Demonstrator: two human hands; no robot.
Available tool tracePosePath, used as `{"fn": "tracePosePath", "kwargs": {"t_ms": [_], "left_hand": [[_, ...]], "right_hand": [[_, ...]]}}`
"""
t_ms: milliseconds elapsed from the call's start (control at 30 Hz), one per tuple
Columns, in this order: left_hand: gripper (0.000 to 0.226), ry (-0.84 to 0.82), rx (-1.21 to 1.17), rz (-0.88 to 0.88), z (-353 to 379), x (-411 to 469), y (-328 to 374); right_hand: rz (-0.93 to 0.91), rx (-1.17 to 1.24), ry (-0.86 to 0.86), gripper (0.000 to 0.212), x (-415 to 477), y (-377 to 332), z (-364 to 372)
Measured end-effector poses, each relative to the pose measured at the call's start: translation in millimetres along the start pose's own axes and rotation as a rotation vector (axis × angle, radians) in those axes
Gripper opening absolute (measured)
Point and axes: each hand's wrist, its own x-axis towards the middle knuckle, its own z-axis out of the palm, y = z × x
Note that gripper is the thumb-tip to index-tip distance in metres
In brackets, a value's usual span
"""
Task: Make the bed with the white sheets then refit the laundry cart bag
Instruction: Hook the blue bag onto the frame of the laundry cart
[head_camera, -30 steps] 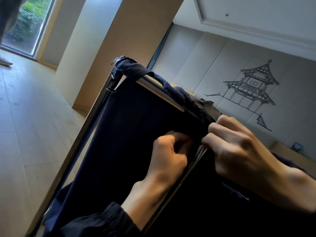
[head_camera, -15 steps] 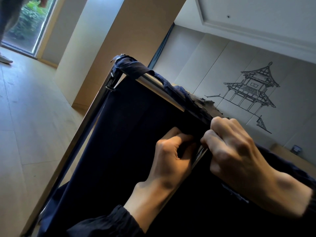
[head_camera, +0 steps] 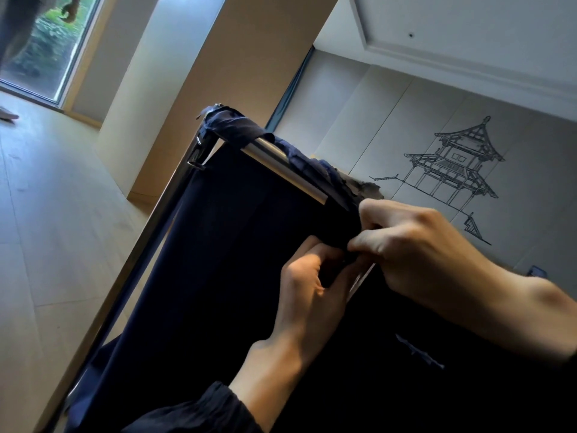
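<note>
— What's different from a second ago?

— My left hand (head_camera: 307,285) has loosened out of its tight fist. Its fingers now curl up toward the right hand (head_camera: 415,245), and the two meet at the near end of the steel top rail (head_camera: 281,165). The right hand has slid down off the rail, and its thumb and forefinger now pinch a fold of dark cloth.

— And the left, is it holding anything?

— It pinches the same cloth from below, just under the right thumb. Whether that's a tie strap or only the hem, I can't tell; it's too dark there.

— Where's the bag itself?

— The navy laundry cart bag (head_camera: 237,260) hangs inside the frame. Its far corner (head_camera: 232,126) is already wrapped over the rail. The near corner is the one between my fingers.

— So what does that mean?

— I judge I'm going from holding the cloth to fastening this corner. The bed isn't in view, so I can't vouch for that part.
</note>
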Motion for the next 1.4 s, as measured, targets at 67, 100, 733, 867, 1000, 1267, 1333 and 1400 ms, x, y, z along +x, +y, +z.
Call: {"fn": "tracePosePath", "kwargs": {"t_ms": [67, 100, 733, 867, 1000, 1267, 1333, 1400], "left_hand": [[0.016, 0.02, 0.052, 0.018, 1, 0, -2], [0.016, 0.027, 0.058, 0.026, 1, -1, -2], [0.01, -0.061, 0.362, 0.19, -10, 0, 5], [0.007, -0.137, 0.567, 0.218, -16, 4, 12], [0.012, -0.255, 0.825, 0.304, -19, 6, 20], [0.013, -0.392, 0.994, 0.435, -22, 16, 30], [0.01, -0.415, 0.971, 0.397, -23, 18, 28], [0.009, -0.407, 0.919, 0.337, -24, 21, 26]], "right_hand": [[0.006, -0.054, 0.007, 0.023, 1, -3, 3], [0.011, -0.071, 0.033, 0.021, 1, -5, 5], [0.164, 0.105, 0.368, 0.032, -22, -4, 23], [0.211, 0.246, 0.316, 0.045, -26, 1, 11], [0.391, 0.353, 0.134, 0.056, -41, 15, 1], [0.643, 0.794, -0.389, 0.052, -58, 56, -11], [0.792, 1.036, -0.356, 0.052, -61, 63, -8], [0.886, 1.296, -0.352, 0.035, -61, 71, -5]]}}
